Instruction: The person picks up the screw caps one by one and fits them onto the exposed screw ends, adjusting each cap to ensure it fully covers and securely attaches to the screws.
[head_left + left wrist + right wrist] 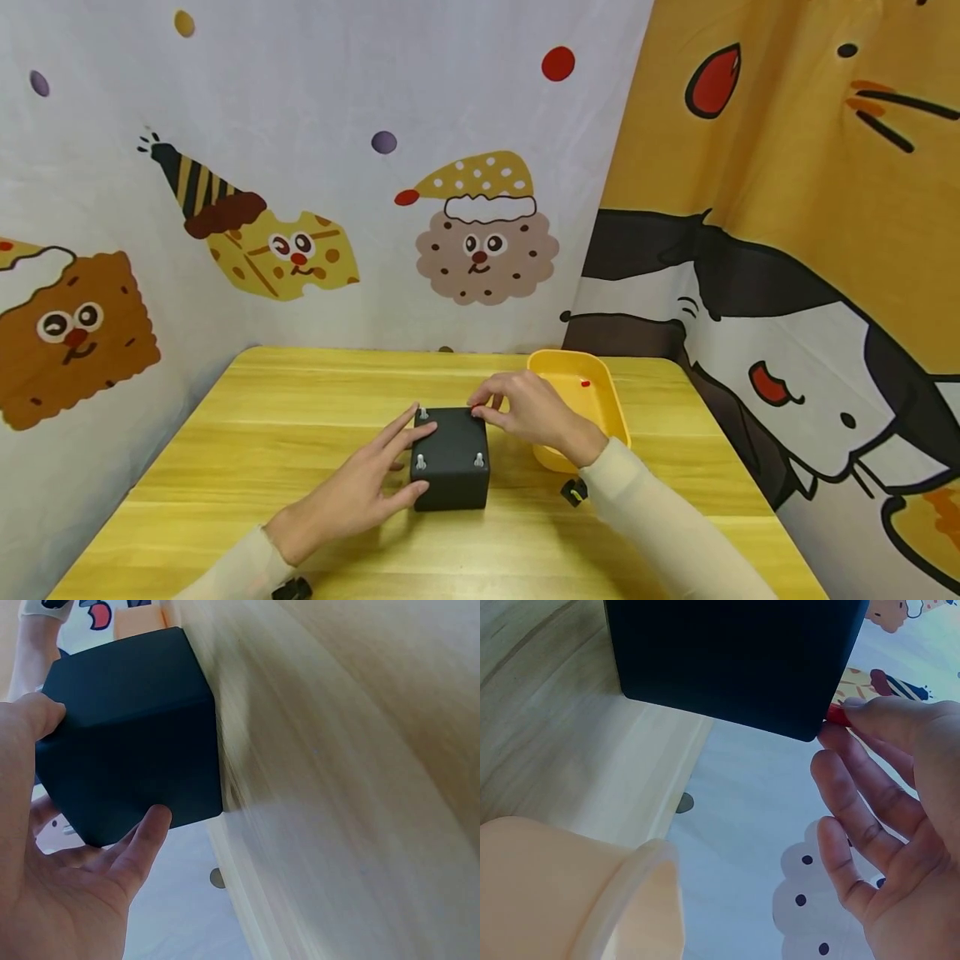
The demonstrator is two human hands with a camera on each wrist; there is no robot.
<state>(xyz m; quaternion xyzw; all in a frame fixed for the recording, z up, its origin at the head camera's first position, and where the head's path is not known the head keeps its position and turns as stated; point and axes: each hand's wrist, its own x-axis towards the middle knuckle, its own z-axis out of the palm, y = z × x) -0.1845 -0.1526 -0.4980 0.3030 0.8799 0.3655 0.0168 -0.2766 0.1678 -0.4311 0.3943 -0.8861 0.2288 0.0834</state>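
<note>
A black box (450, 481) stands on the table, with small silver-white posts (478, 460) rising near corners of its top. My left hand (358, 487) holds the box from its left side. The thumb (46, 712) lies at the top edge near the front corner, and other fingers reach over the top and against the side. Between thumb and index finger, my right hand (531, 410) pinches a small red piece (836, 715) at the far right corner of the box top. The other right fingers are loosely bent. The red piece is mostly hidden by the fingertips.
A yellow plastic tray (617, 408) stands right of the box, partly behind the right hand and wrist. Another small red piece (586, 383) lies in it. The wooden table (300, 392) ends at a printed curtain (337, 83) behind.
</note>
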